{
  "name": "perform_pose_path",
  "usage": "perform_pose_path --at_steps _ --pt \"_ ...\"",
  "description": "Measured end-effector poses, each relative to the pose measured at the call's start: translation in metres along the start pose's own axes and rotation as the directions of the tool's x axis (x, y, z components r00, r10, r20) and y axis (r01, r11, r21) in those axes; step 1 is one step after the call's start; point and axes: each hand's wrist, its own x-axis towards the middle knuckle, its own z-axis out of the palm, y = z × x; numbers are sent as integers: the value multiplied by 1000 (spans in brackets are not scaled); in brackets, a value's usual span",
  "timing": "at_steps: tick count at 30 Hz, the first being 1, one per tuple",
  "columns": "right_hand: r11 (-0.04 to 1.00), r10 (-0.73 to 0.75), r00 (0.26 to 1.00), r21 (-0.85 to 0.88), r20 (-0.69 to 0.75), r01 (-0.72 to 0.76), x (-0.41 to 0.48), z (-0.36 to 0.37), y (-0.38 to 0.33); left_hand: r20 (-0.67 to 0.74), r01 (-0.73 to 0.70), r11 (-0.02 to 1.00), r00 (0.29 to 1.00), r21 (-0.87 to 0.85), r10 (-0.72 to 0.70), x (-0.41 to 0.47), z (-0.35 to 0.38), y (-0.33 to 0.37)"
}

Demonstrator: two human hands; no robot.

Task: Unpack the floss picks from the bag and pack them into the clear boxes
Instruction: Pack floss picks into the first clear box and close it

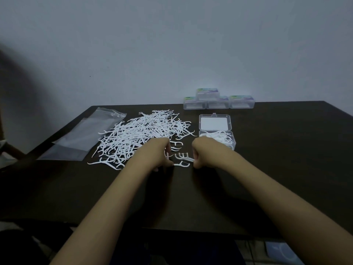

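Observation:
A loose heap of white floss picks lies on the dark table. The clear bag lies flat at its left. An open clear box holds several picks, its lid folded back behind it. My left hand pinches a floss pick by its handle end at the heap's near edge. My right hand pinches a small aligned bunch of picks by their handles. Both hands hover just above the table, close together.
Several closed clear boxes with coloured labels are stacked at the table's back edge against the wall. A chair part shows at the far left. The table's near edge runs below my forearms.

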Motion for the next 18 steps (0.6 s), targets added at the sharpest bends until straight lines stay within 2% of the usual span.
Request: perform_pose_path --at_steps 3,9,15,18 --pt "997 39 996 75 -78 -33 -4 -17 21 -144 -10 991 989 133 29 6 3 -1" --pt "909 153 979 409 -137 -84 -19 -43 81 -214 -18 998 976 58 30 14 13 4" --pt "875 130 983 482 -131 -51 -19 -39 93 -223 -69 997 972 31 74 19 19 16" --pt "899 99 988 436 -121 -37 -14 -35 91 -270 -93 994 957 49 103 20 20 15"
